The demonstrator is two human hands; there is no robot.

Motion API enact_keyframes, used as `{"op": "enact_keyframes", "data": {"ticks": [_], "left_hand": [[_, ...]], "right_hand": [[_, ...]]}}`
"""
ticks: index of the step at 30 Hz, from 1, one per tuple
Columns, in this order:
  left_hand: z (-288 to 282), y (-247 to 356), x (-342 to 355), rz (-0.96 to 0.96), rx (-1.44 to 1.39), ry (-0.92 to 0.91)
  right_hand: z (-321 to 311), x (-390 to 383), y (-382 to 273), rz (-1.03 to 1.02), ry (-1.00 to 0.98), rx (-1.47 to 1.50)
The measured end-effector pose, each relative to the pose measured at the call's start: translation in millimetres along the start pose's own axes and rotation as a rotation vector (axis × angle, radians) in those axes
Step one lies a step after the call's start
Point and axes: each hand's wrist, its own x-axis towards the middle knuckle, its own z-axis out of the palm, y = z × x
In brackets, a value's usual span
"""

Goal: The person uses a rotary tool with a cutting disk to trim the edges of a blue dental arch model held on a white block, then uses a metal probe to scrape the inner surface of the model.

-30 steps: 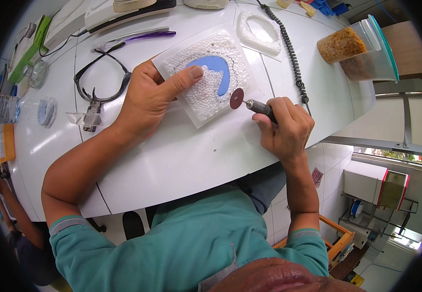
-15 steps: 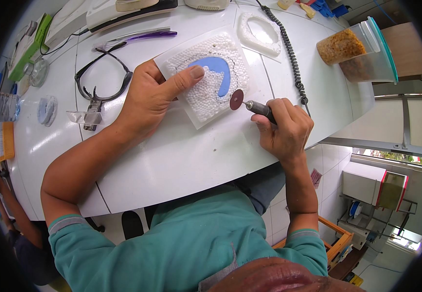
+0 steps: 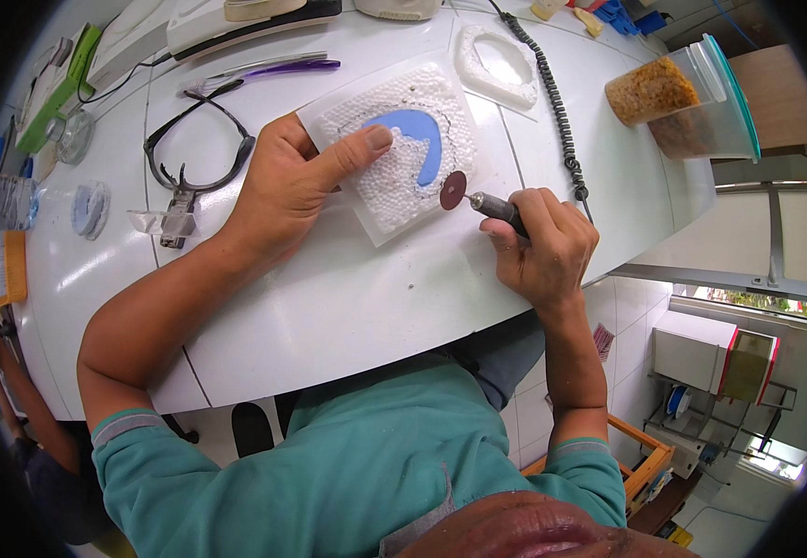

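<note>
My left hand point(image 3: 296, 181) grips the left side of a white, beaded sheet point(image 3: 394, 209), thumb on top and the other fingers hidden underneath. Set in the sheet's middle is a blue horseshoe shape point(image 3: 430, 153), with a dark line traced around it on the beads. In my right hand point(image 3: 552, 237) is a rotary handpiece point(image 3: 499, 212), closed fingers wrapped round its dark grip. A reddish-brown cutting disc point(image 3: 453, 191) sits at its tip, by the sheet's lower right edge; whether it touches I cannot tell.
Left of the sheet lie black-framed glasses point(image 3: 240, 153) and a purple-handled brush point(image 3: 296, 67). Beyond it rests a white ring-shaped cutout point(image 3: 496, 67). A black coiled cord point(image 3: 557, 112) crosses the table's right side, near a teal-lidded container point(image 3: 692, 139). Another person's arm point(image 3: 36, 409) shows far left.
Almost nothing differs. The sheet and my left hand have shifted very slightly; the disc stays beside the same edge.
</note>
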Motion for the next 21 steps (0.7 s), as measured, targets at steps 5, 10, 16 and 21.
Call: {"op": "enact_keyframes", "data": {"ticks": [5, 10, 16, 21], "left_hand": [[-0.5, 1.4, -1.1, -0.011, 0.025, -0.003], [-1.1, -1.2, -0.2, 0.002, 0.015, -0.004], [-0.4, 0.1, -0.5, 0.003, 0.022, -0.008], [0.1, 0.7, -0.8, -0.002, 0.025, -0.011]], "right_hand": [[0.5, -1.0, 1.0, 0.015, -0.002, 0.008], [-0.3, -0.3, 0.4, 0.013, 0.001, 0.013], [-0.2, 0.0, 0.0, 0.015, 0.004, 0.014], [-0.3, -0.6, 0.6, 0.018, 0.001, 0.009]]}}
